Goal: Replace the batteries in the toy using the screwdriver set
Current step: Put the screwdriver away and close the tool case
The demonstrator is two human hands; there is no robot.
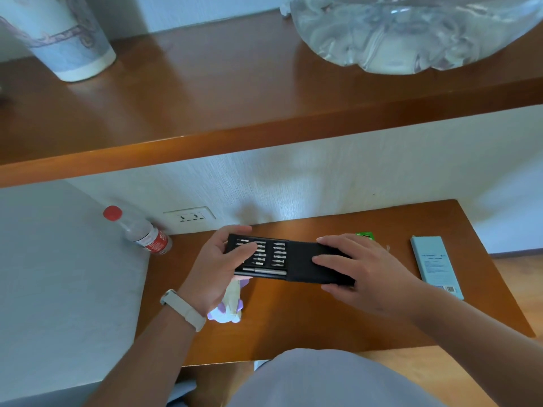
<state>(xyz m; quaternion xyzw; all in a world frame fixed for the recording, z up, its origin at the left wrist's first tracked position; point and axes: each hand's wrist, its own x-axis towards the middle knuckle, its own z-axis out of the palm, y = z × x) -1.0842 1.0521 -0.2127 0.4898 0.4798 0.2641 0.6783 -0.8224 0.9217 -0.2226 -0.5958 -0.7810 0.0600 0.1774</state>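
A black screwdriver set (289,261) is held over the wooden desk (293,324). Its inner tray is slid partly out to the left and shows rows of silver bits and a grey driver handle (264,271). My left hand (219,267) grips the tray's left end, thumb on top of the bits. My right hand (361,267) holds the black sleeve on the right, fingers spread over it. A white and purple toy (230,304) lies on the desk under my left hand, partly hidden. A green battery pack (365,235) peeks out behind my right hand.
A light blue box (437,264) lies at the desk's right side. A water bottle with a red cap (139,230) stands at the left by a wall socket (191,217). A wooden shelf (205,113) overhangs above, holding a vase (63,33) and a plastic bag (411,30).
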